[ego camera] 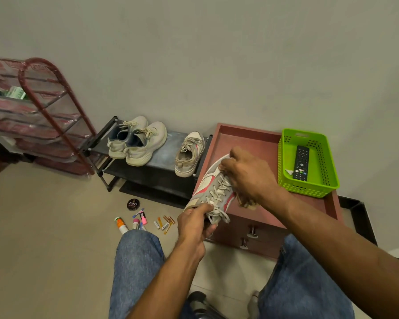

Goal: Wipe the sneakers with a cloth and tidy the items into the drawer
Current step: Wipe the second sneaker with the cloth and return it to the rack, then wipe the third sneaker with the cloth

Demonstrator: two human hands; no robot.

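Note:
My left hand (195,223) grips the heel end of a white sneaker with red stripes (211,187), holding it above the front left corner of the brown drawer chest (260,143). My right hand (249,174) presses a beige cloth (245,201) against the sneaker's upper near the laces; most of the cloth is hidden under that hand. Its matching sneaker (189,154) sits on the low black shoe rack (157,173), next to a pair of cream sneakers (136,140).
A green basket (308,162) holding a remote (300,163) stands on the chest's right side. On the floor lie a shoe polish tin (133,204), a tube (121,225), markers (139,219) and several batteries (165,223). A red rack (42,116) stands at left.

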